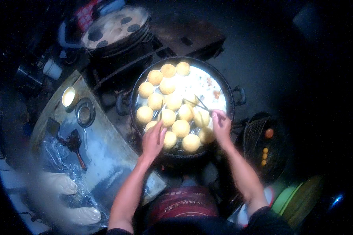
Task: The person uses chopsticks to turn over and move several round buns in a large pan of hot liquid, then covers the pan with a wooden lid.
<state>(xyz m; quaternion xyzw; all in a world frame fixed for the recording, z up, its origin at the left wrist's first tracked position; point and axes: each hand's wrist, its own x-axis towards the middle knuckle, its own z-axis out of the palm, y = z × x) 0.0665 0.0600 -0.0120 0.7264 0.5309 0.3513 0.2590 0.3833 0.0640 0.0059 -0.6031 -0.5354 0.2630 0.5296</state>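
A large dark round pan (230,87) with two side handles stands in front of me. Many round golden-yellow balls (181,128) crowd its left and near parts, in a pale, shiny liquid (204,80). My right hand (222,126) is closed over the pan's right side, gripping thin dark sticks (201,103) that look like chopsticks. Their tips reach among the balls near the middle. Over the near left edge, my left hand (153,140) has its fingers drawn together beside the balls. A thin line rises from its fingertips, but what it holds is too faint to name.
On the left, a worktable (110,149) bears a strainer (84,113), a cup (68,96), a dark spatula (75,143) and plastic-wrapped pale lumps (80,215). A round stove top (115,27) stands behind. At right is a dark mesh basket (255,135) with small orange balls.
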